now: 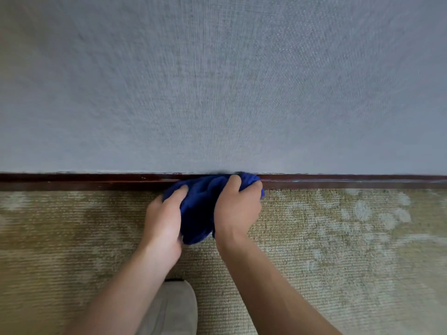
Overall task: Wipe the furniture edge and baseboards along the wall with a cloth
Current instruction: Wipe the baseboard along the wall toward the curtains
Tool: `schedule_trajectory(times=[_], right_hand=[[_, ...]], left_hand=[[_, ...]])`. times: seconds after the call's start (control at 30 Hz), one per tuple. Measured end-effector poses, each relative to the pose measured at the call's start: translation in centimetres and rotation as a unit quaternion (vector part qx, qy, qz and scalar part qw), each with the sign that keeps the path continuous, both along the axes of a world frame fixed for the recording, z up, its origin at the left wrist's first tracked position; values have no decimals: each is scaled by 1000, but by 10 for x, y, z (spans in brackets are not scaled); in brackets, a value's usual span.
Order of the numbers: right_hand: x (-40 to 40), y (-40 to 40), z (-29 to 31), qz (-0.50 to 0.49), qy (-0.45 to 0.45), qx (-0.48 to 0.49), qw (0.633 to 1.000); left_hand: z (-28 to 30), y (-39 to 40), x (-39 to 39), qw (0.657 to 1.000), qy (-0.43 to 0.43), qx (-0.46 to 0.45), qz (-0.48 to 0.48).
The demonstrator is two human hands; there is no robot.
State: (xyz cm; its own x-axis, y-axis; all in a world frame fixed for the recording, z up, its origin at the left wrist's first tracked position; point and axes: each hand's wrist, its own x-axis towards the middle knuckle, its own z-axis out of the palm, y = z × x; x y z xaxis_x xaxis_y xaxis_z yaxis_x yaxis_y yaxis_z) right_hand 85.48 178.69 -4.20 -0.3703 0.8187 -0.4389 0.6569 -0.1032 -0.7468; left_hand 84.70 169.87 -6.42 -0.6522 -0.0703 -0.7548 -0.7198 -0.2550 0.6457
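A dark reddish-brown baseboard (96, 181) runs straight across the view where the grey wall meets the carpet. A bunched blue cloth (200, 204) is pressed against the baseboard near the middle. My left hand (164, 221) grips the cloth's left side, fingers curled into it. My right hand (238, 206) holds its right side, with fingertips up at the baseboard's top edge. The stretch of baseboard behind the cloth is hidden.
A textured grey wall (217, 81) fills the upper half. Beige patterned carpet (338, 238) covers the floor below. A light grey shoe or slipper (174, 308) shows at the bottom between my forearms.
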Motion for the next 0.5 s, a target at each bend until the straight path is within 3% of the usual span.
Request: schedule_trajectory(times=[0.23,0.43,0.5], right_hand=[[-10,-31,0,230,-62,-61,969],[-5,-8,7,84,-46,-58,994],[-11,-25,7,98,-57,-82,990]], left_hand=[[-19,-39,1,998,-13,-4,64],[-8,-23,-5,999,37,-16,12],[-5,-31,-4,998,32,-30,41]])
